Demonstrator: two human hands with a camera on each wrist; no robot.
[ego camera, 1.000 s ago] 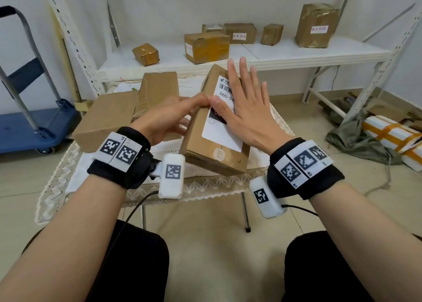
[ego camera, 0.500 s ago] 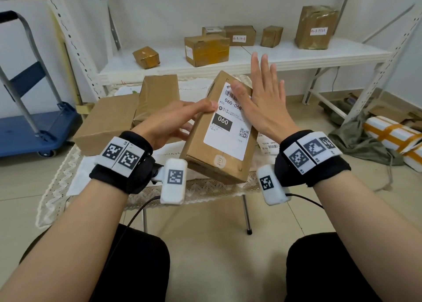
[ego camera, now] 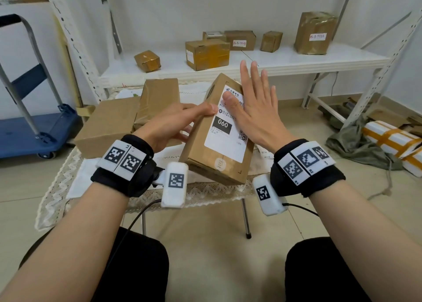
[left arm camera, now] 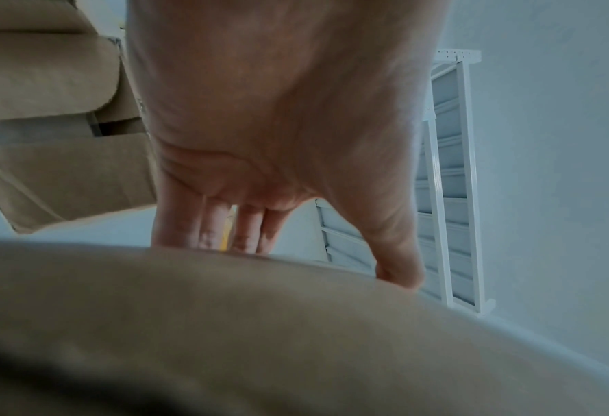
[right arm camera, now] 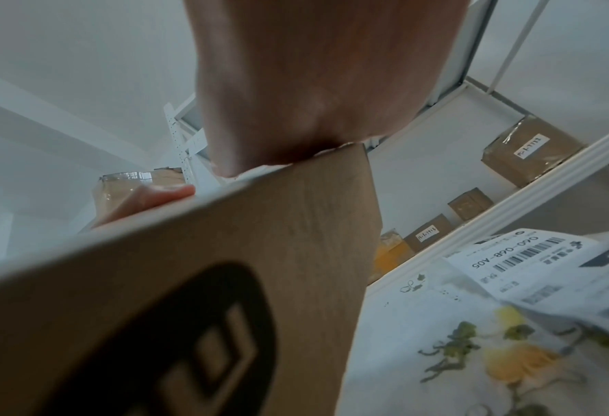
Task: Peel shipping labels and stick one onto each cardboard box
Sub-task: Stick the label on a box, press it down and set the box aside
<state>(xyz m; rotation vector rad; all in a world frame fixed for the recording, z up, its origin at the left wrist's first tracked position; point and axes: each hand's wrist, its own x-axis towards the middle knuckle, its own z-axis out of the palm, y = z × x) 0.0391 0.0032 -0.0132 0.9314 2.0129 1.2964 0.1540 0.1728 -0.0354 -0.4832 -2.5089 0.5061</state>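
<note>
A brown cardboard box (ego camera: 219, 164) is held tilted above the small table, with a white shipping label (ego camera: 226, 141) marked 060 stuck on its upper face. My left hand (ego camera: 173, 123) grips the box's left edge, thumb on top and fingers behind it. My right hand (ego camera: 255, 110) lies flat on the label's upper right part, fingers straight, thumb pressing near the label's top. In the left wrist view my left hand (left arm camera: 278, 140) reaches over the blurred box (left arm camera: 224, 323). In the right wrist view the heel of my right hand (right arm camera: 295, 84) meets the box (right arm camera: 224, 239).
Two more brown boxes (ego camera: 107, 125) (ego camera: 159, 98) sit at the table's left. Loose label sheets (right arm camera: 530, 259) lie on the flowered cloth to the right. A white shelf (ego camera: 285, 64) behind carries several boxes. A blue cart (ego camera: 29, 128) stands at left, bundles on the floor at right.
My right hand slid up the label from its middle to its top right, uncovering the 060 block. The box tipped up a little; my left hand kept its hold.
</note>
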